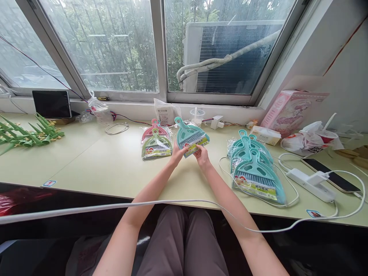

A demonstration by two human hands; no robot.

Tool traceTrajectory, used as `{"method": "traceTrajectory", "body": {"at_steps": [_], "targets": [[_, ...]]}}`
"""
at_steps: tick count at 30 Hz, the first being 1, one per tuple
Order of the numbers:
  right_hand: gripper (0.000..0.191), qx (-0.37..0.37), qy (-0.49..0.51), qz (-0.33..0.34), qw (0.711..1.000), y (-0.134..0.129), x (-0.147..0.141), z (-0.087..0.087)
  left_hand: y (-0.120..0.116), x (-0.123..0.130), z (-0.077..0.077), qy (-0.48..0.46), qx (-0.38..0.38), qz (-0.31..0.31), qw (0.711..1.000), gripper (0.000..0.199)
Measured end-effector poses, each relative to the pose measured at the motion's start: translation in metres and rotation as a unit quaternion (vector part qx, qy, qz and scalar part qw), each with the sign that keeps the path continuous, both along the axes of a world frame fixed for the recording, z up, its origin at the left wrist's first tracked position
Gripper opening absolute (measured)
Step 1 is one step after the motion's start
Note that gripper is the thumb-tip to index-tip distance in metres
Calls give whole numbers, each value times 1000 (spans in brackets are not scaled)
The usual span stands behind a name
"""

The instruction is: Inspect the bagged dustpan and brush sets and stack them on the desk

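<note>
Teal dustpan (187, 132) grasped by my left hand (178, 153) and right hand (202, 156), forearms (157, 183) stretched forward, angled inward over the table (184, 180).

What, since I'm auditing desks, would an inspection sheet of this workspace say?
Surface: pale table, stickers along its front edge.
Job's things: teal dustpan set, held; red set behind green set, left; teal pile, right.
Clutter: plants, tablet, cup, tissue box, pink box, phone.
Hands: left hand and right hand both grip the teal dustpan set.
Cables: white cable crosses the view before both arms; power strip, right.
Surroundings: window behind the table; outdoor unit beyond it.
</note>
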State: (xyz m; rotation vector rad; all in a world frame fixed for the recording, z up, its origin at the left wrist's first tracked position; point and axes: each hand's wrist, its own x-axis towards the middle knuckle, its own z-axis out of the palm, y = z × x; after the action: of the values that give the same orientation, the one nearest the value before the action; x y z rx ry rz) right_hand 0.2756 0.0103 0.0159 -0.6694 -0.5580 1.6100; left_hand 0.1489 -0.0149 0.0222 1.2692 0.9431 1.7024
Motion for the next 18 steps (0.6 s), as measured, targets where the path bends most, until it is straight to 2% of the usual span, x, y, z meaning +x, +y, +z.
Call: {"method": "traceTrajectory", "body": {"at_steps": [6, 10, 14, 18], "targets": [[14, -78, 11, 1, 997, 6, 10, 9, 0, 3, 3, 11, 38, -32, 999, 82], [6, -55, 10, -12, 998, 8, 9, 5, 1, 3, 1, 13, 39, -64, 997, 88], [9, -20, 11, -39, 999, 9, 10, 1, -1, 6, -6, -17, -14, -96, 995, 91], [15, 4, -26, -58, 998, 12, 16, 1, -7, 10, -8, -38, -124, -161, 978, 90]]}}
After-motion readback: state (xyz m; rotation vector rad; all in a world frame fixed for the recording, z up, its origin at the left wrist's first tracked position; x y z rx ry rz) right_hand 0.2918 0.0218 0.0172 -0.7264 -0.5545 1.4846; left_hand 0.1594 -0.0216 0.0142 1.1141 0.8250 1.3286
